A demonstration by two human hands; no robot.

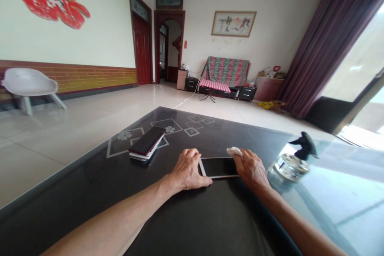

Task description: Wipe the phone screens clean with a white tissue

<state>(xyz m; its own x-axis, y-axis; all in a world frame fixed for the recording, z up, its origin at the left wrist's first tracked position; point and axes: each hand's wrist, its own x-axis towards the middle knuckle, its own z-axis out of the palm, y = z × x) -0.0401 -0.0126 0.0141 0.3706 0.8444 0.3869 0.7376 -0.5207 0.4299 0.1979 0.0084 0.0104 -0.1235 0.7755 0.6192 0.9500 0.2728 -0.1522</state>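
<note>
A white-edged smartphone with a dark screen lies face up on the glossy black table. Around its left end my left hand is closed, thumb on the near edge and fingers at the far side. My right hand is at the phone's right end and covers it. Between its fingers is a crumpled white tissue, which sticks out past the far edge of the phone. Whether the tissue touches the screen is hidden.
Several stacked phones lie to the left on the table. A clear spray bottle with a black trigger head stands to the right. Beyond the table are a white chair and a small stool with a striped cover.
</note>
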